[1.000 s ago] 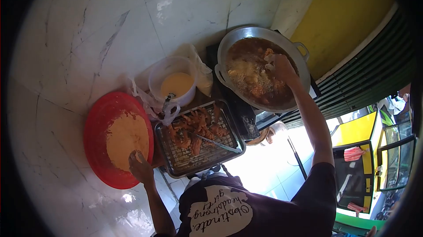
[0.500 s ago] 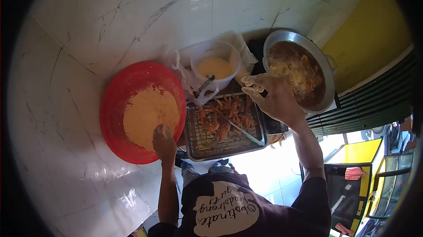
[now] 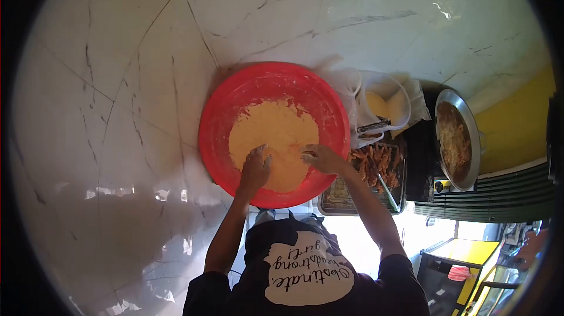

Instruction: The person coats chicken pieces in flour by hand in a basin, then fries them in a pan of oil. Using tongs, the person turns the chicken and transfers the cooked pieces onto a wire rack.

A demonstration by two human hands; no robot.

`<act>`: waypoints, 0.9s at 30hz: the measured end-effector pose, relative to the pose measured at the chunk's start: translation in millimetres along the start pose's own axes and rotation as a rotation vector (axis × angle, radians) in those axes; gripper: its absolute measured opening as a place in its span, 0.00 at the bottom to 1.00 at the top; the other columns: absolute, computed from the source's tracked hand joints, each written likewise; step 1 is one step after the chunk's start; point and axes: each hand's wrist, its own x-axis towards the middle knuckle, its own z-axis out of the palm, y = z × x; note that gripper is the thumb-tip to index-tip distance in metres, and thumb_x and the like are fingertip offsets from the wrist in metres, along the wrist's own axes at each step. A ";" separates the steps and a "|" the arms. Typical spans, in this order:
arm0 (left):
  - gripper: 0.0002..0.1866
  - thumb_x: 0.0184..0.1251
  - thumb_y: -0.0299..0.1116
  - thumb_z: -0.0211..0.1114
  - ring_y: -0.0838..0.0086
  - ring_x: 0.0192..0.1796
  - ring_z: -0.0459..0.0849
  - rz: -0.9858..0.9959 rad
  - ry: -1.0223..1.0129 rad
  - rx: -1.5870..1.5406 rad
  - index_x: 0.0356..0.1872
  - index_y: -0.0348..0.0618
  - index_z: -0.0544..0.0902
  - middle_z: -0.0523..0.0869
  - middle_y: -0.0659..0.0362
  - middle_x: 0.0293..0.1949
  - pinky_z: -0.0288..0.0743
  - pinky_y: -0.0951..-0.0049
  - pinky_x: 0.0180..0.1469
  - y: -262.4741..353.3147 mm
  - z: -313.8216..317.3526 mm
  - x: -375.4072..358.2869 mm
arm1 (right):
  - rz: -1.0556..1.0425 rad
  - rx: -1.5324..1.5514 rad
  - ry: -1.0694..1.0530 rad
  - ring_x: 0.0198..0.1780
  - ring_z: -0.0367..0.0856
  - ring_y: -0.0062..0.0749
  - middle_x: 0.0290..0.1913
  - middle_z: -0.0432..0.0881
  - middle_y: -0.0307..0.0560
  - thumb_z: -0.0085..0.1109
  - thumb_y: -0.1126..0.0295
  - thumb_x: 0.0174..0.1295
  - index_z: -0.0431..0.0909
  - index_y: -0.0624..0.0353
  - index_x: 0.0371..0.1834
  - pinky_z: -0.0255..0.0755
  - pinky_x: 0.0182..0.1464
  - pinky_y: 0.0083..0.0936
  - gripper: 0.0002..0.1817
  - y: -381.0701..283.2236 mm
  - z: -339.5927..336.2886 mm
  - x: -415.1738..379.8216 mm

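Note:
A large red basin point(image 3: 215, 134) holds a bed of pale yellow flour point(image 3: 273, 125). Both my hands reach into it, flour on the fingers. My left hand point(image 3: 256, 169) is low over the near part of the flour, fingers loosely bent and apart. To its right, my right hand point(image 3: 322, 158) points left, with a gap between thumb and fingers. A faint orange patch shows in the flour by its fingertips; what it is, I cannot make out. No object is visible in either hand.
Right of the basin, browned fried chicken feet point(image 3: 367, 166) and tongs point(image 3: 388, 190) lie on a rack tray point(image 3: 341, 198). Behind it stands a clear tub point(image 3: 402, 107) of yellowish batter. Farther right, a metal wok point(image 3: 465, 178) holds bubbling oil with food. A marbled wall surrounds the back.
My view has swung left, centring the basin. My right hand has left the area beside the wok and come down into the flour. My left hand has moved farther into the basin.

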 end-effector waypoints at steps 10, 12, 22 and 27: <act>0.24 0.66 0.36 0.52 0.48 0.57 0.73 -0.073 -0.224 -0.018 0.61 0.36 0.67 0.74 0.39 0.54 0.66 0.56 0.60 -54.3 -29.1 23.3 | 0.101 -0.371 0.120 0.54 0.75 0.53 0.52 0.76 0.62 0.69 0.58 0.48 0.65 0.61 0.62 0.70 0.56 0.39 0.38 46.8 64.3 115.2; 0.24 0.66 0.35 0.51 0.48 0.57 0.73 -0.113 -0.265 0.019 0.62 0.35 0.66 0.74 0.38 0.53 0.66 0.56 0.60 -54.2 -31.4 23.5 | 0.132 -0.418 -0.061 0.54 0.75 0.52 0.51 0.76 0.63 0.71 0.57 0.46 0.65 0.59 0.63 0.70 0.56 0.38 0.40 25.6 54.0 111.0; 0.25 0.65 0.32 0.51 0.49 0.55 0.75 -0.150 -0.401 0.012 0.63 0.34 0.65 0.77 0.37 0.50 0.67 0.57 0.59 -48.7 -26.1 35.5 | 0.008 -0.428 -0.148 0.52 0.76 0.49 0.51 0.76 0.60 0.72 0.58 0.45 0.74 0.58 0.53 0.71 0.54 0.36 0.31 34.0 69.2 98.9; 0.26 0.64 0.32 0.51 0.48 0.56 0.75 -0.171 -0.357 -0.012 0.63 0.34 0.65 0.76 0.37 0.52 0.67 0.58 0.59 -46.6 -21.3 32.8 | 0.117 -0.253 -0.080 0.46 0.79 0.45 0.43 0.80 0.56 0.70 0.60 0.48 0.77 0.60 0.46 0.73 0.50 0.34 0.23 26.9 56.8 95.0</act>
